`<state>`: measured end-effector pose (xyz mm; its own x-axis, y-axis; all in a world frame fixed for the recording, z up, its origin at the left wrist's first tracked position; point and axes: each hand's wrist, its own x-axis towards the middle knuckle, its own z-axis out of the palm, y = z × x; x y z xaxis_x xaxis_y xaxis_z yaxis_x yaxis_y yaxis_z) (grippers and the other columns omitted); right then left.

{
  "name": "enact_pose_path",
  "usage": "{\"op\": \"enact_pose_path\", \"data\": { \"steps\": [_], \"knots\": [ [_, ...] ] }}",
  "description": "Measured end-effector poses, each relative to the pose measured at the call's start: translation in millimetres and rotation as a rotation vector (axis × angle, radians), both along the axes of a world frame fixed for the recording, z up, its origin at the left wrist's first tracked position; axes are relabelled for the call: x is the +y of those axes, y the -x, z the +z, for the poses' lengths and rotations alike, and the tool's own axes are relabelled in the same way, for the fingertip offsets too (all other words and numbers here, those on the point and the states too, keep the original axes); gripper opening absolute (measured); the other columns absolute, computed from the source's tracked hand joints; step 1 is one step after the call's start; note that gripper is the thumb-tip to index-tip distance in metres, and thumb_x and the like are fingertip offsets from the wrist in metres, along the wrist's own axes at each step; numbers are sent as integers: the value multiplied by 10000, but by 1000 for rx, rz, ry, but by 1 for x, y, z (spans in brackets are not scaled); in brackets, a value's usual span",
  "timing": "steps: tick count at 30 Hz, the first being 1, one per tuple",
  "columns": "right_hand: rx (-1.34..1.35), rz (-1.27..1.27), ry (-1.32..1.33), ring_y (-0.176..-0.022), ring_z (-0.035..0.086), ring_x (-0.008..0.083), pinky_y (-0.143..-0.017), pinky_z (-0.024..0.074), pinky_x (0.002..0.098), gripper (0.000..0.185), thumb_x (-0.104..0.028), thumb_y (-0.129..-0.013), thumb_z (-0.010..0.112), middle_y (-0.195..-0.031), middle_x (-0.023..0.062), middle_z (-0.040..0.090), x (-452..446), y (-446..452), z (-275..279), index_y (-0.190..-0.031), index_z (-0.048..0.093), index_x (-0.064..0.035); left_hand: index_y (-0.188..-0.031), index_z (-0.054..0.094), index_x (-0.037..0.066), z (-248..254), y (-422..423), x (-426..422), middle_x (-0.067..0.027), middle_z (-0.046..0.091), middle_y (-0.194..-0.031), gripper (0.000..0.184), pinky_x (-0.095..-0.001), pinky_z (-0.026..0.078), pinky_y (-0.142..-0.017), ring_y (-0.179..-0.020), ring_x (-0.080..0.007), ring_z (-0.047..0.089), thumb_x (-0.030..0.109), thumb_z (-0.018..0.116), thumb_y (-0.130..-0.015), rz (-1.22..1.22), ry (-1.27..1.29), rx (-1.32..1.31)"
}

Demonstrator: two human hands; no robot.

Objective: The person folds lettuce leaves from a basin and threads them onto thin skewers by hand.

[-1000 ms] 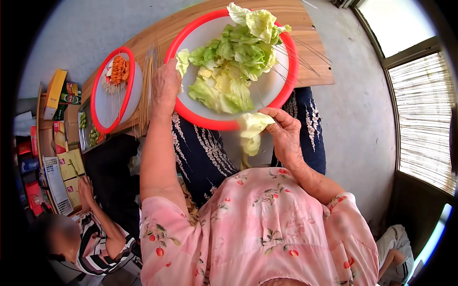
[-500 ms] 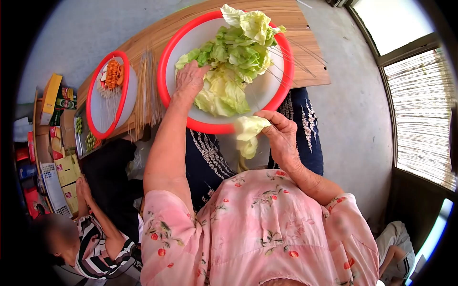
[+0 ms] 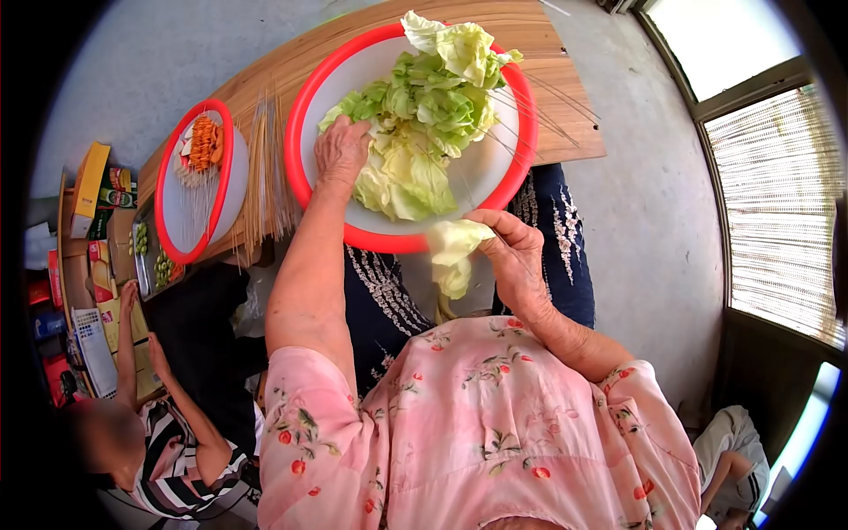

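Note:
A red-rimmed basin [image 3: 297,132] holds a heap of torn lettuce leaves [image 3: 411,172]. My left hand [image 3: 343,150] is over the heap's left side, its curled fingers closed on the edge of a pale green lettuce leaf. My right hand [image 3: 515,265] is just outside the basin's near rim, thumb and fingers pinched round a thin skewer. A crumpled lettuce leaf [image 3: 458,252] hangs at these fingers, apparently threaded on the skewer. More thin skewers [image 3: 539,110] with lettuce at their ends rest across the basin's right rim.
Bare skewers [image 3: 261,177] lie on the wooden table [image 3: 574,115] between the basins. A smaller red-rimmed basin [image 3: 162,212] holds skewered orange and white pieces. Shelves with boxes [image 3: 88,190] stand at left. A person in a striped top [image 3: 181,459] sits there; another person's leg [image 3: 724,442] shows lower right.
My left hand has shifted slightly left and its fingers have curled in. My right hand stays almost in place with the lettuce leaf. The seated person's hands have moved apart.

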<state>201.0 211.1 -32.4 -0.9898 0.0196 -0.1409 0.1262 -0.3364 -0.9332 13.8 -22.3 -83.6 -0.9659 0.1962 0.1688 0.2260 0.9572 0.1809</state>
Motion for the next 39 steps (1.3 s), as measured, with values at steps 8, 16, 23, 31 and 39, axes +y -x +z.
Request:
{"op": "enact_pose_path", "data": {
  "steps": [8, 16, 23, 31, 39],
  "knots": [
    [11, 2, 8, -705, 594, 89, -669, 497, 219, 197, 23, -874, 522, -878, 57, 658, -1, 0, -2, -1047, 615, 37, -1067, 663, 235, 2, 0, -2, -167, 527, -943, 350, -394, 489, -756, -908, -309, 581, 81, 609, -757, -135, 39, -77],
    [-2, -18, 13, -719, 602, 86, -675, 506, 221, 196, 22, -873, 525, -891, 59, 663, 0, -1, -4, -1046, 615, 34, -948, 704, 203, -7, 2, -2, -144, 554, -799, 273, -420, 482, -679, -800, -304, 596, 68, 574, -750, -151, 114, 154],
    [-30, -19, 39, -843, 620, 103, -792, 496, 241, 167, -23, -867, 570, -934, 62, 680, 1, -1, -4, -1011, 644, 18, -785, 647, 94, -2, 2, -4, -110, 565, -773, 100, -409, 443, -640, -794, -284, 593, 78, 549, -773, -134, 61, 297],
    [-35, -35, 32, -699, 589, 81, -660, 496, 217, 190, 31, -870, 520, -868, 51, 661, 1, -1, -4, -1028, 625, 37, -846, 632, 83, -10, 8, -10, -140, 610, -816, 107, -441, 466, -646, -718, -354, 588, 104, 537, -803, -31, 58, 298],
    [-11, -34, 22, -696, 592, 86, -661, 497, 220, 190, 29, -873, 519, -865, 57, 661, 2, -1, -5, -1033, 620, 41, -823, 615, 62, 3, 3, -8, -155, 638, -821, 118, -454, 486, -655, -750, -368, 615, 122, 513, -821, 66, -50, 307]
  ]
}}
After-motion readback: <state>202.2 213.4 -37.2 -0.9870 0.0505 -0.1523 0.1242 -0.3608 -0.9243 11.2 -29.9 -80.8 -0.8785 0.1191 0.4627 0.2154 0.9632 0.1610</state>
